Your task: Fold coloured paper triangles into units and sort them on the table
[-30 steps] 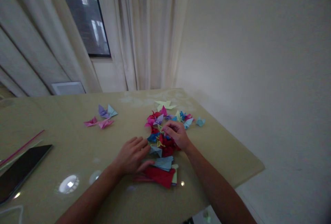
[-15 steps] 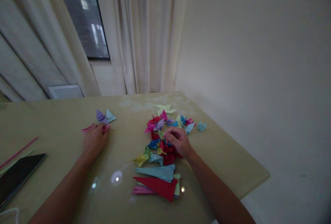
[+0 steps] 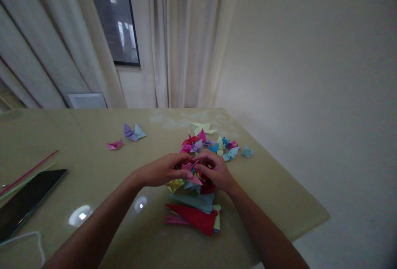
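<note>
Over the pile of folded paper, my left hand [image 3: 164, 170] is closed with thumb and fingers around a pink origami piece [image 3: 196, 179]. Close against it, my right hand [image 3: 216, 170] has its fingers pinched together at the same piece; whatever small thing they hold is hidden. Under and behind both hands lie colourful origami pieces [image 3: 196, 146], partly covered by the fingers. A yellow origami piece [image 3: 175, 185] shows just below my left hand. Nearer to me rest flat folded papers, a light blue one [image 3: 194, 202] and a red one [image 3: 197, 218] on top of others.
Further left on the table [image 3: 155, 227] lie a small pink origami piece [image 3: 114, 145] and a purple one [image 3: 130, 133] beside a light blue one [image 3: 139, 131]. A dark tablet or phone [image 3: 31, 198], thin sticks [image 3: 29, 171] and a white cable [image 3: 39, 244] are at the left.
My left hand has moved right from the small pieces at the left to meet my right hand, bringing a pink origami piece. One pink piece stays behind there. The view has shifted slightly.
</note>
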A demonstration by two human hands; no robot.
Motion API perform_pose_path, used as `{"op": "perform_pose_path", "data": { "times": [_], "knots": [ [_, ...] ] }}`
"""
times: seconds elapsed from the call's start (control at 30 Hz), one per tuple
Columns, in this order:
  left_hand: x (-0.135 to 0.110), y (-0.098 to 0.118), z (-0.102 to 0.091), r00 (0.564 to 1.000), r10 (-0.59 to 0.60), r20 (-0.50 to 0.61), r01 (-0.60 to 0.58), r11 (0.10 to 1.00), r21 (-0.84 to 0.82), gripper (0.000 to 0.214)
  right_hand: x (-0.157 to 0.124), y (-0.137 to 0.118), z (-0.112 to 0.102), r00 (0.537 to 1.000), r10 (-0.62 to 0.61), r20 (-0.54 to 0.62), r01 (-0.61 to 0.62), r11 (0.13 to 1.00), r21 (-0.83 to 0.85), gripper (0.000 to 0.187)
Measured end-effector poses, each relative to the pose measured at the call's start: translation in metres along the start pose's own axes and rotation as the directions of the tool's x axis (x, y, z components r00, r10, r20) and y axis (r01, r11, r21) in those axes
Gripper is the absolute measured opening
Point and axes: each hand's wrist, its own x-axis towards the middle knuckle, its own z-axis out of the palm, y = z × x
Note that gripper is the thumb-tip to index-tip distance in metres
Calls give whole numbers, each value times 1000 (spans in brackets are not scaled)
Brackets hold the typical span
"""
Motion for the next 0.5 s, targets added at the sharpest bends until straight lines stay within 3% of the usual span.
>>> {"op": "perform_pose_path", "data": {
  "times": [0.07, 0.13, 0.2, 0.23, 0.27, 0.33, 0.4, 0.43, 0.5],
  "knots": [
    [4, 1, 3, 1000, 18, 4, -18, 1000, -4, 43, -1, 0, 0, 1000, -7, 14, 7, 1000, -13, 19],
    [5, -9, -4, 998, 26, -63, -26, 1000, -6, 47, -1, 0, -2, 999, 18, -34, -17, 999, 29, 20],
    [2, -30, -21, 972, -11, -234, 26, 998, 61, 53, 1, 0, -9, 986, 31, -165, -17, 996, 85, 19],
    [-3, -44, -31, 927, -56, -372, 112, 985, 130, 55, 3, 1, -14, 968, 26, -251, 0, 995, 104, 19],
    [-10, -60, -41, 845, -105, -524, 247, 946, 209, 56, 6, 2, -20, 942, 19, -334, 22, 993, 118, 20],
    [-30, -95, -58, 608, -136, -782, 575, 755, 315, 58, 11, 5, -35, 892, 16, -451, 46, 991, 126, 21],
    [-55, -130, -71, 416, -136, -899, 780, 561, 276, 61, 15, 9, -47, 869, 30, -494, 27, 994, 107, 25],
    [-67, -145, -76, 344, -162, -925, 832, 509, 220, 62, 16, 11, -50, 868, 39, -494, 5, 996, 87, 26],
    [-86, -167, -82, 283, -284, -916, 884, 448, 134, 61, 15, 13, -49, 881, 46, -470, -35, 999, 32, 28]
  ]
}}
